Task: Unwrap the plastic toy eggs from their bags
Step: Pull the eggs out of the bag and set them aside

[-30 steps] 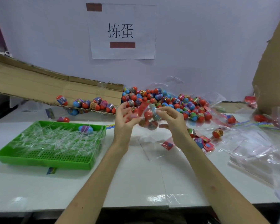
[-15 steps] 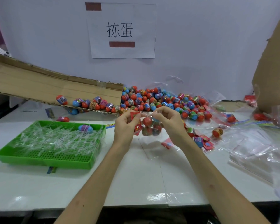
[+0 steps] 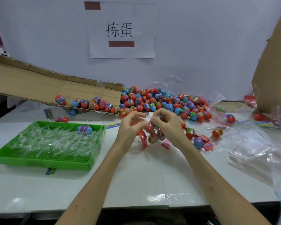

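A clear plastic bag of eggs point(image 3: 153, 133) hangs above the white table between my hands, with several red and coloured toy eggs inside and a red label strip dangling at its left. My left hand point(image 3: 130, 127) pinches the bag's top edge on the left. My right hand point(image 3: 168, 124) pinches the same edge on the right, fingers curled over the eggs. Behind them a big pile of loose eggs point(image 3: 162, 101) lies against the wall.
A green tray point(image 3: 44, 159) full of clear plastic strips, with one blue egg in it, stands at the left. A cardboard flap point(image 3: 39, 88) holding a row of eggs slopes behind it. Empty clear bags point(image 3: 256, 150) spread at the right, beside a cardboard box point(image 3: 272, 75).
Both hands have lowered a little with the bag and drawn closer together at its top edge. The bag now hangs lower, its red label dangling free.
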### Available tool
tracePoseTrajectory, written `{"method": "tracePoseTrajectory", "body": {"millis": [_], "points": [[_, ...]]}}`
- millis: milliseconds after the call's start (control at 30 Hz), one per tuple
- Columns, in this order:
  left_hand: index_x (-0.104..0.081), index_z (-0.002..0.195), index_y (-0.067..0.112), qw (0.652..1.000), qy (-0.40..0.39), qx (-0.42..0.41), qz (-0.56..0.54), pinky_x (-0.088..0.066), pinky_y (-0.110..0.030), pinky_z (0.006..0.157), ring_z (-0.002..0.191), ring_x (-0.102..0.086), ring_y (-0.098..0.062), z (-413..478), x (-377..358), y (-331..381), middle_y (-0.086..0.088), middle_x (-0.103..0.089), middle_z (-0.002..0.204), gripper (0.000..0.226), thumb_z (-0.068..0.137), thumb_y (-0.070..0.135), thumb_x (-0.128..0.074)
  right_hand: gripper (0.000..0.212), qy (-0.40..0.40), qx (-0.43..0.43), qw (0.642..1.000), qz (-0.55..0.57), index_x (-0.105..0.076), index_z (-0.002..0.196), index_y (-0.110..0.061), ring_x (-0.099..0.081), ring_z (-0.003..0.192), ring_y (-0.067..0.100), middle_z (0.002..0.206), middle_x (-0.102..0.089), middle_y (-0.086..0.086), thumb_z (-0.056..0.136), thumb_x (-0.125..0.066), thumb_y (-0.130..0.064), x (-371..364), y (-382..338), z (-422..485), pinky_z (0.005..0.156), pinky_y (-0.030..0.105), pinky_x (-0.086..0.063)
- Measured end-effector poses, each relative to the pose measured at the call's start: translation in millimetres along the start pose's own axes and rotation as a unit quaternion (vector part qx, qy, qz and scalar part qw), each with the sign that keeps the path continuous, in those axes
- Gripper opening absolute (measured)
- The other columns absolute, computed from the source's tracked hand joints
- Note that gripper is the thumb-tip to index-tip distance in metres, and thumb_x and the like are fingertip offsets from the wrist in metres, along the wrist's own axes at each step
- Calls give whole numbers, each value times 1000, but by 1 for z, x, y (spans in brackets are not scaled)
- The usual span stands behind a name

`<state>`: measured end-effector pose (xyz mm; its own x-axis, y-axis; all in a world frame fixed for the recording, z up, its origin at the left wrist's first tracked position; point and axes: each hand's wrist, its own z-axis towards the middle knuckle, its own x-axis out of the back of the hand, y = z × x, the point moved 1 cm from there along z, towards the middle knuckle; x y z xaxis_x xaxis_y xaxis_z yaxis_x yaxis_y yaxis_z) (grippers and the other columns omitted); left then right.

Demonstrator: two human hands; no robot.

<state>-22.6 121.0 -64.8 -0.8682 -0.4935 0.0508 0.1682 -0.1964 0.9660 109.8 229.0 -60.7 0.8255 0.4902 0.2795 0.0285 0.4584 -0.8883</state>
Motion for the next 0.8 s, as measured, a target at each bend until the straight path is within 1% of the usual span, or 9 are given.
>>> {"method": "tracePoseTrajectory", "body": {"millis": [100, 167, 233, 300, 367, 433, 567, 733, 800], "points": [[-77, 91, 18, 999, 35, -1, 14, -57, -32, 80, 89, -70, -20, 1, 1, -2, 3, -73, 84, 10, 96, 17, -68, 13, 4, 21, 1000, 3, -68, 84, -30, -59, 50, 20, 68, -65, 1, 94, -68, -21, -2, -2, -1, 45, 30, -52], [-77, 88, 15, 998, 42, 37, 8, -61, -42, 85, 91, -71, -31, 3, 1, -4, -8, -74, 87, 15, 98, 17, -67, 10, 4, 24, 1000, 10, -68, 85, -28, -58, 51, 21, 68, -65, 0, 94, -68, -23, -1, -3, -1, 46, 30, -52], [-77, 88, 12, 997, 42, 62, 1, -63, -41, 80, 90, -72, -31, 4, 1, -4, -15, -75, 91, 17, 99, 17, -66, 9, -2, 18, 1000, 9, -67, 86, -29, -61, 54, 28, 69, -66, -2, 94, -67, -24, 0, -2, -1, 47, 34, -54], [-78, 86, 13, 997, 56, 61, -2, -63, -36, 69, 85, -74, -27, 4, 1, -4, -15, -76, 92, 19, 100, 16, -65, 9, -7, 12, 1000, 9, -68, 87, -30, -68, 65, 33, 76, -70, -1, 94, -67, -25, -1, -1, 0, 55, 42, -59], [-77, 83, 15, 996, 77, 38, 14, -60, -28, 64, 78, -73, -17, 3, 1, -4, -9, -75, 87, 21, 100, 18, -65, 11, -8, 16, 1000, 13, -69, 87, -32, -72, 74, 25, 81, -73, -2, 94, -67, -23, -2, 1, 1, 67, 37, -62], [-76, 82, 15, 994, 100, 6, 52, -55, -22, 68, 76, -68, -8, 3, 2, -3, -1, -73, 81, 23, 101, 22, -65, 12, -8, 19, 1000, 21, -69, 87, -31, -71, 75, 13, 81, -73, -4, 94, -67, -21, -3, 1, 2, 73, 29, -60], [-73, 83, 19, 990, 119, -25, 74, -51, -30, 75, 76, -61, -11, 0, -1, -1, 4, -68, 77, 23, 102, 26, -62, 12, -24, 19, 998, 52, -73, 88, -29, -68, 75, 10, 82, -72, -4, 93, -71, -18, -2, 0, 2, 74, 24, -59], [-75, 93, 10, 987, 126, -52, 80, -55, -34, 81, 86, -66, -17, -2, -3, 3, -4, -72, 86, 24, 105, 22, -58, 19, -36, 20, 999, 29, -78, 90, -37, -55, 68, 20, 80, -63, 18, 95, -70, -20, -3, -4, 3, 65, 28, -52], [-75, 98, 8, 989, 121, -49, 71, -57, -38, 83, 89, -67, -20, -2, -4, 4, -3, -72, 89, 23, 105, 21, -57, 18, -28, 17, 999, 29, -79, 87, -32, -57, 68, 26, 79, -66, 17, 94, -71, -18, -3, -5, 2, 65, 32, -53]]}}
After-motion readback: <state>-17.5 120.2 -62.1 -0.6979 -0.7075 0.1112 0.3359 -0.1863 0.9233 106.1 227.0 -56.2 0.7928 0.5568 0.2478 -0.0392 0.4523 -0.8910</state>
